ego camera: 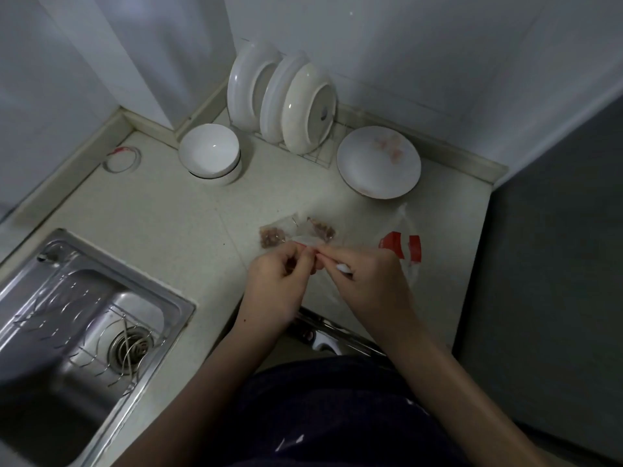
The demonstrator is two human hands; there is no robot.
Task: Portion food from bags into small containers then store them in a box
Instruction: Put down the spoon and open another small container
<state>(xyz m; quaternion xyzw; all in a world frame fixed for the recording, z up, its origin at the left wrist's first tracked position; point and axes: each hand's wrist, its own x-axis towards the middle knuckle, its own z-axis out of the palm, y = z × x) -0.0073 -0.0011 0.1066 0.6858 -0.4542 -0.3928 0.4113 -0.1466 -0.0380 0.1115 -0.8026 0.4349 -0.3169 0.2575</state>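
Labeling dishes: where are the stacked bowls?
Head view: stacked bowls sit at the back of the counter, just left of the dish rack, beyond the sink.

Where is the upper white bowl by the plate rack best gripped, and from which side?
Probably pinch the near rim of the upper white bowl from above: it sits upright and open in a lower bowl, the rim free in front, with the wall behind and the plate rack close at its right.

Single head-worn view, wide-angle, looking steeply down – close over the counter (188,230), no second view
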